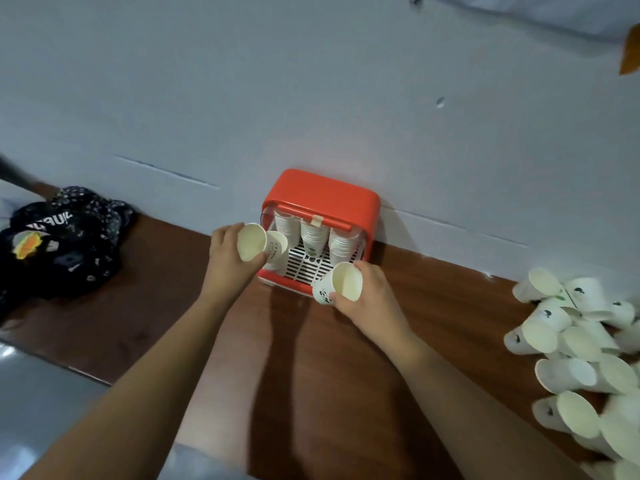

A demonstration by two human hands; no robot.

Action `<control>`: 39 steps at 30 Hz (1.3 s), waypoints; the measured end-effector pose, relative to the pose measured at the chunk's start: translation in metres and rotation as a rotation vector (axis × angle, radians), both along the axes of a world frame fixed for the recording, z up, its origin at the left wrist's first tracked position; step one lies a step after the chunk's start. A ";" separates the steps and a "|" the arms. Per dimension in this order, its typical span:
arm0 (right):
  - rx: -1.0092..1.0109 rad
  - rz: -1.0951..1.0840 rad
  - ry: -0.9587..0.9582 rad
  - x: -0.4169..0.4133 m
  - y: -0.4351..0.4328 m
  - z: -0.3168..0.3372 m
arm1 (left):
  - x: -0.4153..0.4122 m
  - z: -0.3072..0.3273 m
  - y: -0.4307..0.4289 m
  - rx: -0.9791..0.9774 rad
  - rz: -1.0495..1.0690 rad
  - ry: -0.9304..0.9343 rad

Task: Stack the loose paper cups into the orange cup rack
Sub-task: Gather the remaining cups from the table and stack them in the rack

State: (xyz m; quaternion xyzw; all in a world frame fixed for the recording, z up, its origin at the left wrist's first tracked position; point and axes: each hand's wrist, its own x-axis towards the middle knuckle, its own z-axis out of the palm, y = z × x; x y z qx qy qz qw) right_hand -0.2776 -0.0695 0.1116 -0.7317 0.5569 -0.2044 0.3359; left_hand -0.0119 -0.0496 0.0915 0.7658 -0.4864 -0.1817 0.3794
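Paper cups sit in three spots on my brown table (pixel 311 393), which runs along a pale wall (pixel 311 81). Biggest lot is the loose pile (pixel 575 358) at far right, tipped every which way, mostly on their sides, well apart from the rack. Far left lies a dark cloth heap (pixel 62 244) w/ printed patches. At centre, backed against the wall, stands the orange cup rack (pixel 322 192), open front facing me, w/ a white slotted tray (pixel 304 266) at its base. Inside it are three nested stacks (pixel 313 237), side by side. My L hand (pixel 227 252) is at the rack's left front corner, fingers curled round the L cup (pixel 251 242), its mouth turned toward me. A further cup (pixel 277 249) sits right behind that one at the rack's left edge; can't tell if I'm holding it too. My R hand (pixel 372 294) is at the right front corner, gripping the R cup (pixel 341 282) btwn thumb and fingers. That cup is tilted, mouth toward me, w/ a small dark print on its side.
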 end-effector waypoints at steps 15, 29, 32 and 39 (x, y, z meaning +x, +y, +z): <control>0.022 -0.114 0.173 0.102 -0.054 -0.074 | 0.041 -0.063 -0.064 0.145 -0.308 -0.129; 0.057 0.024 0.286 0.121 -0.086 -0.133 | 0.043 -0.085 -0.068 0.059 -0.314 -0.073; 0.060 0.026 0.250 0.122 -0.083 -0.136 | 0.039 -0.083 -0.066 0.071 -0.313 -0.064; 0.029 -0.009 0.147 0.078 -0.056 -0.111 | 0.030 -0.078 -0.036 0.182 -0.154 0.045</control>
